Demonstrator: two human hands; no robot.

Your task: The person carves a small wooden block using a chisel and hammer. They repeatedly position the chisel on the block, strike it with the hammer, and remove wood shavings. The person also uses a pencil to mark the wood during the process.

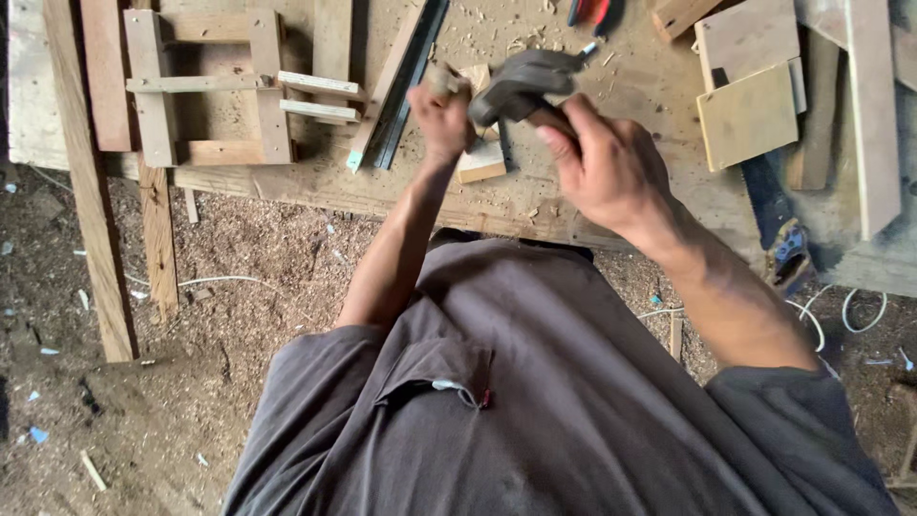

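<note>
Hammer [521,84] work is shown from above, over a plank workbench [630,76] strewn with wood shavings. The hammer is gripped in the right hand [607,167], fingers wrapped tight about its handle just below the dark, slightly blurred metal head, a short grip that seems suited to light, controlled taps. The head is held just above a small pale wood block [480,162] lying near the bench's front edge. A short, stubby wooden piece [441,78] is pinched upright in the closed fingers of the left hand [441,119], over the block's left end, seemingly so that it can be steadied under the hammer; whether it touches the block cannot be told. The block is light, squared and flat, partly hidden by both hands. To the left, a small wooden frame [205,86] and a dark metal strip [406,76] are laid on the bench. To the right, square boards [750,86] are stacked. Sawdust covers the ground below.
</note>
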